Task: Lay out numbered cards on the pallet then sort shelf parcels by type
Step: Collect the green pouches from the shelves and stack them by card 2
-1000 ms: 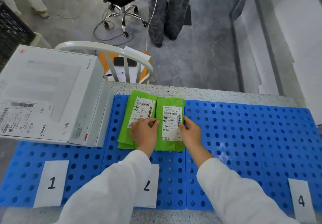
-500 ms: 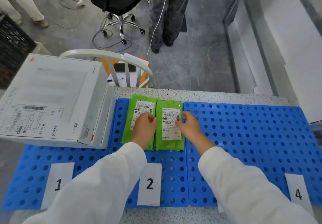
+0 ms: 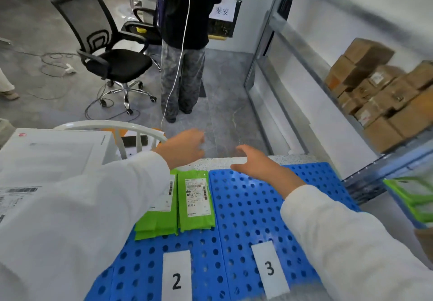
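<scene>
Both hands were empty and raised above the far edge of the pallet [image 3: 269,207], fingers spread and slack, gripping nothing. The left hand [image 3: 185,147] hung past the table edge in front of the white chair back [image 3: 112,126], its fingertips blurred; the right hand [image 3: 255,162] hovered over the bare blue grid of the third section, palm down and angled toward the shelf [image 3: 304,71] on the right. That posture read as a reach for more stock, not as a placing move, since nothing lay between the fingers. Just under the left sleeve [image 3: 93,207] lay the green parcels [image 3: 195,201], two flat stacks side by side and touching, labels up, lined up behind card 2 [image 3: 177,277] so that the number marked their type. Card 3 [image 3: 269,269] sat at the near edge of its own section with nothing yet behind it, which suggested the next type belonged there. Behind the left sleeve, the large white box [image 3: 54,155] rested on the pallet's left part, its shipping label facing up. On the shelf to the right stood a pile of brown cartons [image 3: 375,94], and lower at the frame's right edge more green parcels [image 3: 412,195] showed, partly cut off. A person in dark clothes [image 3: 185,42] stood beyond the table beside a black office chair [image 3: 112,57], well apart from the work.
</scene>
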A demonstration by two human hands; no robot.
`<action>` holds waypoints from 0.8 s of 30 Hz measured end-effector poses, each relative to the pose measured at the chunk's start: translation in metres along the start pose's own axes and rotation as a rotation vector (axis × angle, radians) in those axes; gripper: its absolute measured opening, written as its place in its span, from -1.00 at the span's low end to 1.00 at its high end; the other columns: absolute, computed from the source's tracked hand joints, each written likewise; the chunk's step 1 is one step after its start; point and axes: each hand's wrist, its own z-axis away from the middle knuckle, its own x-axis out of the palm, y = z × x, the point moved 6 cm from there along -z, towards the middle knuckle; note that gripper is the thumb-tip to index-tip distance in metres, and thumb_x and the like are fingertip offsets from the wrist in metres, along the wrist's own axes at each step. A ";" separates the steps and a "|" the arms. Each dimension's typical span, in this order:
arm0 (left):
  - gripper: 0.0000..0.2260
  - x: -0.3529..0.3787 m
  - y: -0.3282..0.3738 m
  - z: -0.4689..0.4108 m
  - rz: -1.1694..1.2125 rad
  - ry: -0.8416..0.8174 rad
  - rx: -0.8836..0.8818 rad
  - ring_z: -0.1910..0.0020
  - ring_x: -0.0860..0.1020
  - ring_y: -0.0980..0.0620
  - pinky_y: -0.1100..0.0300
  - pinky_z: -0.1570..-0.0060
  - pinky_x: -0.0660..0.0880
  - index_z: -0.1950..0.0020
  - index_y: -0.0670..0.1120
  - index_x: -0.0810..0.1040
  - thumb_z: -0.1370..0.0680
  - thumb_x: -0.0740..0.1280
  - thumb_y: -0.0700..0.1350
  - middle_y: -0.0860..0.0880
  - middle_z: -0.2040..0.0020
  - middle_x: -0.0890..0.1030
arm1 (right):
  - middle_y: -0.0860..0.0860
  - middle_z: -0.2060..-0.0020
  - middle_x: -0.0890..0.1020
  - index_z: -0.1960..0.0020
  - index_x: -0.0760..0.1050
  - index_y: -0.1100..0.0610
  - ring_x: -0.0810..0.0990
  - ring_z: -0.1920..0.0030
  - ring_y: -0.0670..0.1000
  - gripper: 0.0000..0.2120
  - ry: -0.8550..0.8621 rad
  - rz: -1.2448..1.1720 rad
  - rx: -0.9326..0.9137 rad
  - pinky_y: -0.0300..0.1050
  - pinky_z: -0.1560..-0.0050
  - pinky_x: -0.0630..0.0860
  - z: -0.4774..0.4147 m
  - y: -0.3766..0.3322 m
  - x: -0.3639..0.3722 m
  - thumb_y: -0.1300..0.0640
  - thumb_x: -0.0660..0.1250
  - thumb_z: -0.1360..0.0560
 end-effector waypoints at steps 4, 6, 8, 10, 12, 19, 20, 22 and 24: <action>-0.63 -0.001 0.064 -0.013 -0.140 -0.040 0.169 -0.24 0.46 -0.05 -0.03 -0.12 0.47 -0.32 -0.05 0.41 -0.55 0.26 0.03 0.00 -0.27 0.43 | 0.02 -0.48 0.26 -0.53 0.15 0.08 0.56 -0.14 0.07 -0.30 0.075 0.018 0.084 -0.08 -0.03 0.56 0.032 0.038 -0.033 -0.03 0.39 -0.50; -0.59 0.005 0.094 -0.020 -0.155 -0.057 0.233 -0.26 0.44 -0.04 0.01 -0.06 0.46 -0.38 -0.02 0.36 -0.56 0.25 0.04 0.00 -0.31 0.38 | 0.01 -0.49 0.24 -0.54 0.13 0.10 0.56 -0.16 0.06 -0.29 0.103 0.014 0.108 -0.10 -0.04 0.54 0.051 0.053 -0.046 -0.04 0.38 -0.51; -0.56 0.010 0.135 -0.022 -0.165 -0.060 0.324 -0.30 0.41 -0.03 0.01 -0.13 0.44 -0.43 -0.02 0.32 -0.57 0.26 0.05 -0.01 -0.35 0.36 | 0.02 -0.49 0.23 -0.55 0.11 0.11 0.44 -0.33 0.08 -0.26 0.115 0.023 0.141 -0.06 -0.23 0.44 0.076 0.073 -0.061 -0.06 0.37 -0.51; -0.54 0.013 0.177 -0.019 -0.123 -0.079 0.379 -0.32 0.40 -0.02 0.01 -0.22 0.42 -0.44 -0.01 0.31 -0.57 0.28 0.04 0.00 -0.37 0.35 | 0.02 -0.50 0.22 -0.55 0.08 0.11 0.37 -0.39 0.07 -0.24 0.125 0.019 0.168 -0.05 -0.28 0.40 0.106 0.093 -0.079 -0.09 0.37 -0.51; -0.57 0.013 0.219 -0.015 -0.099 -0.079 0.419 -0.28 0.43 0.00 0.03 -0.23 0.42 -0.41 0.01 0.34 -0.55 0.30 0.01 0.02 -0.35 0.37 | 0.02 -0.51 0.20 -0.56 0.07 0.10 0.32 -0.43 0.06 -0.24 0.163 0.025 0.181 -0.07 -0.30 0.37 0.136 0.112 -0.099 -0.09 0.35 -0.52; -0.60 0.032 0.385 0.031 -0.123 -0.071 0.627 -0.25 0.44 0.05 0.10 -0.24 0.41 -0.39 0.00 0.39 -0.55 0.31 -0.06 0.03 -0.33 0.41 | 0.04 -0.50 0.22 -0.55 0.09 0.10 0.32 -0.42 0.06 -0.25 0.316 0.014 0.264 -0.05 -0.34 0.35 0.271 0.187 -0.163 -0.11 0.35 -0.51; -0.60 0.039 0.409 0.038 -0.143 -0.078 0.658 -0.24 0.45 0.04 0.06 -0.24 0.43 -0.38 0.00 0.39 -0.55 0.32 -0.05 0.03 -0.32 0.42 | 0.03 -0.50 0.22 -0.55 0.10 0.11 0.32 -0.42 0.06 -0.25 0.333 0.002 0.274 -0.05 -0.35 0.36 0.291 0.198 -0.169 -0.11 0.36 -0.51; -0.61 0.049 0.448 0.050 -0.189 -0.085 0.707 -0.22 0.46 0.02 0.04 -0.21 0.44 -0.37 0.00 0.40 -0.55 0.32 -0.05 0.01 -0.30 0.43 | 0.03 -0.49 0.23 -0.54 0.11 0.11 0.31 -0.43 0.05 -0.26 0.366 -0.016 0.296 -0.06 -0.35 0.35 0.325 0.218 -0.175 -0.09 0.36 -0.51; -0.62 0.062 0.486 0.063 -0.221 -0.095 0.742 -0.21 0.47 0.00 0.01 -0.18 0.45 -0.36 0.01 0.39 -0.55 0.31 -0.04 0.02 -0.28 0.42 | 0.04 -0.48 0.27 -0.54 0.13 0.10 0.34 -0.40 0.06 -0.27 0.408 -0.010 0.331 -0.13 -0.28 0.34 0.359 0.242 -0.180 -0.09 0.37 -0.50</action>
